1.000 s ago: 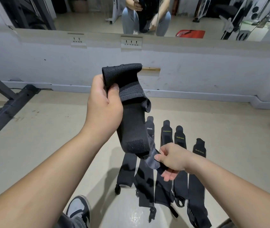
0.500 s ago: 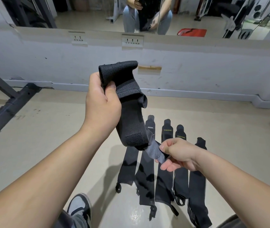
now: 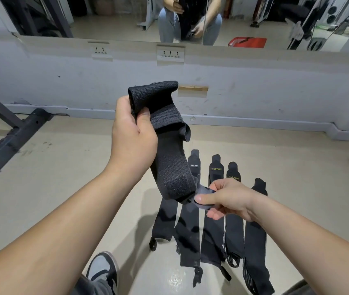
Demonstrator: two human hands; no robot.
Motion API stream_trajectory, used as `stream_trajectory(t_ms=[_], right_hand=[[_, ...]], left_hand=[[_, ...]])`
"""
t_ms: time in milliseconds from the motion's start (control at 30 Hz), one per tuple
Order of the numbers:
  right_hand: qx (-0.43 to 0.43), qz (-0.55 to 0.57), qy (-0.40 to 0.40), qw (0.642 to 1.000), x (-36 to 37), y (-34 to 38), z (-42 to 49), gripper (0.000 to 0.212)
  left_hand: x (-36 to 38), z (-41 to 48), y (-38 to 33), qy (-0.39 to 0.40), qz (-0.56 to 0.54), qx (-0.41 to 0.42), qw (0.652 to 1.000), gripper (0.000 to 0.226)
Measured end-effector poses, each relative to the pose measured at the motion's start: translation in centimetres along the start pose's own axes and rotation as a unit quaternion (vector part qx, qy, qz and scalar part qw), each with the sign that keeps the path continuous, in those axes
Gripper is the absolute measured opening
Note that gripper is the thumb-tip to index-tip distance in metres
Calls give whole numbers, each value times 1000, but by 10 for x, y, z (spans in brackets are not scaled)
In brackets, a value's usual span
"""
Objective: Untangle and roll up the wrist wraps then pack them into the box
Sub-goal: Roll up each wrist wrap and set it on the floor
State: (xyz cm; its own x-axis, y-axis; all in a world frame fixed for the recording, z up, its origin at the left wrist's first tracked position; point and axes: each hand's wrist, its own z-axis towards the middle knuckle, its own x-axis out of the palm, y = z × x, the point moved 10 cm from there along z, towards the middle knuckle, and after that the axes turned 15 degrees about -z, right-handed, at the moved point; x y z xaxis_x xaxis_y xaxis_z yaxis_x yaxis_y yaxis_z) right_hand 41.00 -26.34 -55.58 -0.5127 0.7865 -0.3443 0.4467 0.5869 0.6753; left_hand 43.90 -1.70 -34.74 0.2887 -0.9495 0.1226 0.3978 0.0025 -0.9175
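Untangling step. Left hand grips the top end of a folded wrist wrap, held mid-air; right hand pinches its thin tail at 5 o'clock. Five flat wraps lie on the floor, 6 o'clock. Next, probably: draw the tail free, straighten, then roll.

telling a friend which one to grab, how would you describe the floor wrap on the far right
On the pale floor below the wall mirror, five black wraps lie side by side in a row. Take the rightmost wrap. Unlike its neighbour with yellow lettering, it shows no lettering, and its far tip sits nearer the person.
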Motion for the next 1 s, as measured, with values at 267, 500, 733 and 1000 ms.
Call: stream_trajectory(t_ms=[267, 500, 733, 1000], right_hand=[[45, -175, -9, 983, 0, -28, 13, 32], [111, -261, 2, 959, -7, -54, 12, 14], [103, -270, 4, 957, -4, -52, 10, 24], [56, -205, 170, 962, 26, -37, -6, 29]], left_hand=[[-12, 0, 16, -63, -86, -98, 990, 16], [-41, -2, 52, -204, -219, -272, 914, 21], [-30, -11, 62, -193, -234, -320, 897, 24], [-30, 4, 24, -110, -44, -121, 985, 12]])
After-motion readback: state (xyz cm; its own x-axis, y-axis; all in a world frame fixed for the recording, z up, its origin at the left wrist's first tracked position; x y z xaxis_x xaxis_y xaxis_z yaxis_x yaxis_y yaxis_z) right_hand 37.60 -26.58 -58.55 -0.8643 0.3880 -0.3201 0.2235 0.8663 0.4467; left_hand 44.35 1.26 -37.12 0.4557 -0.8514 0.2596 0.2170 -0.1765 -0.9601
